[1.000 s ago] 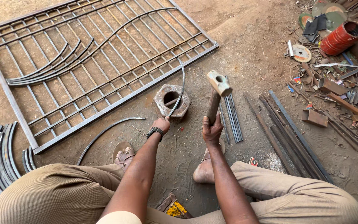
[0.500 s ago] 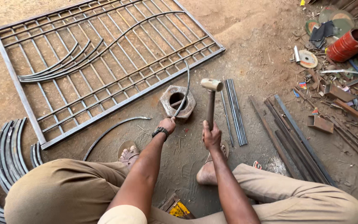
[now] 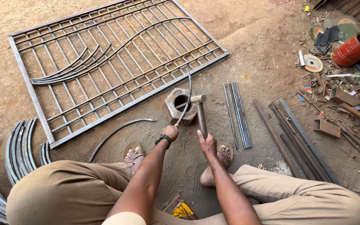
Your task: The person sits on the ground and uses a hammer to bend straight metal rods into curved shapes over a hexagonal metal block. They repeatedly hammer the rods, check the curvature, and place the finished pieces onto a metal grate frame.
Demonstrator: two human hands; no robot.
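Nearest, the left hand (image 3: 171,132) is clamped on the near end of a curved steel strip (image 3: 186,100), and just right of it the right hand (image 3: 207,143) is closed around a hammer (image 3: 200,112) handle. The hammer head sits at the strip where it lies across a big hexagonal nut (image 3: 180,105) on the dirt floor (image 3: 251,41). A glancing blow could make the strip jump off the nut or sting the gripping fingers. Farther off lies a welded grille (image 3: 117,66).

Bare dirt ground (image 3: 251,37), even daylight. Metal grille frame (image 3: 117,62) lies flat, upper left. Curved strips (image 3: 5,166) stacked at left edge. Scrap, red drum (image 3: 355,48) upper right corner
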